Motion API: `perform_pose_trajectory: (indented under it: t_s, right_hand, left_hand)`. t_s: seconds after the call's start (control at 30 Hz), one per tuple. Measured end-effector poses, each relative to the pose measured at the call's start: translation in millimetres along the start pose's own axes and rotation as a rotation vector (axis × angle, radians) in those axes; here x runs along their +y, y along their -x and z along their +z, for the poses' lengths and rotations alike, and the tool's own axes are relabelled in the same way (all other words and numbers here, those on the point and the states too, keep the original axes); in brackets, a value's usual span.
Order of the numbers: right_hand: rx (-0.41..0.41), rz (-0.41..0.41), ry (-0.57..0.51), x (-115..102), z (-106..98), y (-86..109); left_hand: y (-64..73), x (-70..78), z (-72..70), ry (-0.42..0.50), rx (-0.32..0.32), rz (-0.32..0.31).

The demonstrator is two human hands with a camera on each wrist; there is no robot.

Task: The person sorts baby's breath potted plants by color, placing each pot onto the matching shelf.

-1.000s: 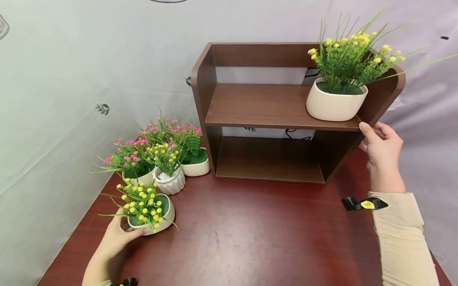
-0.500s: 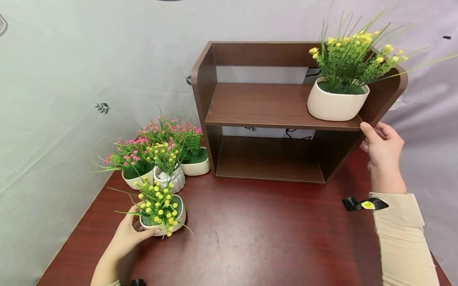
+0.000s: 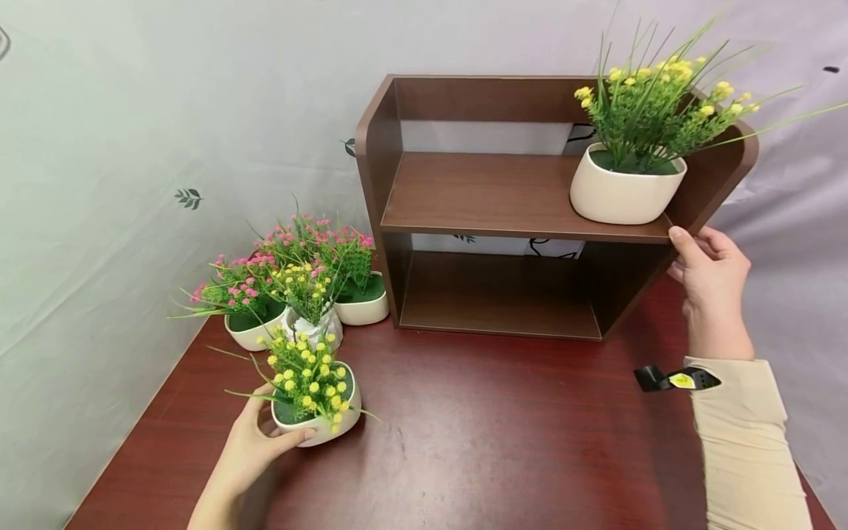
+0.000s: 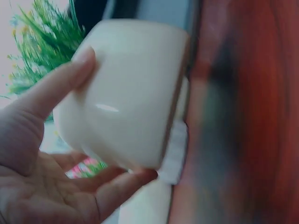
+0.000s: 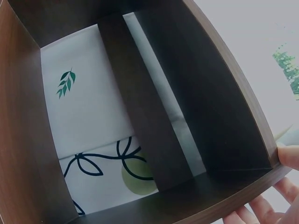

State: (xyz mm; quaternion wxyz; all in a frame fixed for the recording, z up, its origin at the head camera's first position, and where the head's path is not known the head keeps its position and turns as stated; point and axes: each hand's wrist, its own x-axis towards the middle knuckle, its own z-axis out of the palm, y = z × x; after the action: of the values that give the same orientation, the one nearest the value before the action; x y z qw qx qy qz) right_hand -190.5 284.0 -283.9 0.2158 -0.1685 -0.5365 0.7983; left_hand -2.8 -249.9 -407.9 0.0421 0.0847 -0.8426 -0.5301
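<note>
My left hand (image 3: pixel 255 442) holds a potted artificial plant with yellow flowers (image 3: pixel 311 379), gripping its cream oval pot (image 4: pixel 131 93) with the thumb on one side and fingers on the other. In the left wrist view the pot's underside edge stands apart from the red-brown tabletop. My right hand (image 3: pixel 712 272) grips the right side panel of a brown two-tier shelf (image 3: pixel 490 191), thumb at the front edge by the upper board. That thumb and curled fingertips (image 5: pixel 264 212) show around the panel in the right wrist view. A taller yellow-flowered plant in a cream pot (image 3: pixel 626 195) stands on the upper board's right end.
Left of the shelf, several more plants cluster on the table (image 3: pixel 464 442): pink-flowered ones in cream oval pots (image 3: pixel 361 313) and a yellow one in a white fluted pot (image 3: pixel 331 331). A patterned cloth backdrop (image 3: pixel 232 96) hangs behind. Black cables (image 3: pixel 553 250) show behind the shelf.
My left hand has carried the yellow-flowered plant rightward and slightly nearer, away from the clustered pots. My right hand keeps its grip on the shelf.
</note>
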Motion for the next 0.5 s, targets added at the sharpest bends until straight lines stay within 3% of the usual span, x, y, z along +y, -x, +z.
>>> perform_pose_trajectory:
  t_s: [0.23,0.5]
  right_hand:
    - [-0.016,-0.007,0.01,-0.5,-0.8,-0.9]
    - [-0.026,-0.006,0.01,0.5,-2.2,-1.3]
  left_hand:
    - [4.3,16.1,14.6,0.065,0.015,-0.055]
    - [7.7,38.2,25.0,0.123,-0.072,-0.054]
